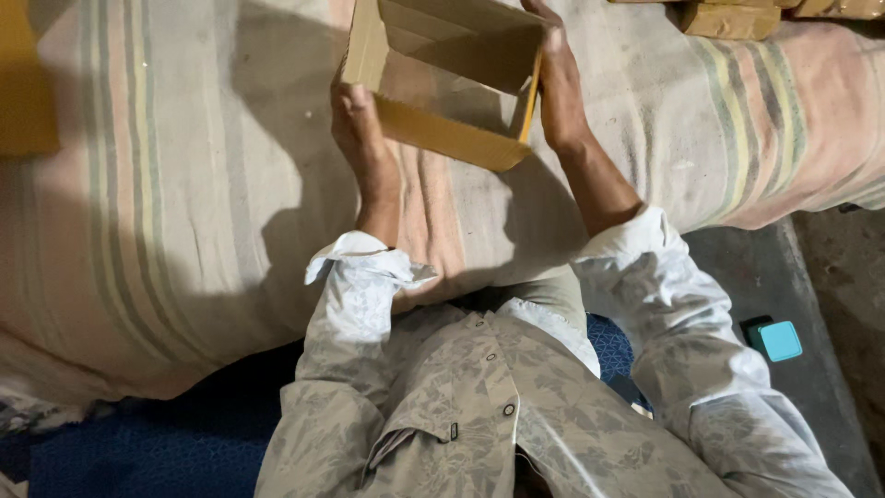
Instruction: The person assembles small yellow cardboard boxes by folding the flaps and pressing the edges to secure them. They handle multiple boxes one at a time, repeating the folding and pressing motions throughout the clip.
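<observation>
— Where is the cardboard box (449,78)?

— High in the view, open and tilted, held over a striped blanket (166,212) (pale, with green and pink bands); its near flap hangs toward the person.

— And the hands?

— The left hand (355,124) grips the box's left wall, its fingers curled round the edge and mostly hidden behind the cardboard. The right hand (560,88) lies flat against the right wall, fingers pressed together and reaching up along it.

— What lies around?

— More brown cardboard pieces (737,17) rest at the blanket's far edge, well apart from the hands. A small teal block (779,340) sits on the grey floor (830,277) beside the right sleeve (682,323). Blue cloth (166,443) shows under the person.
</observation>
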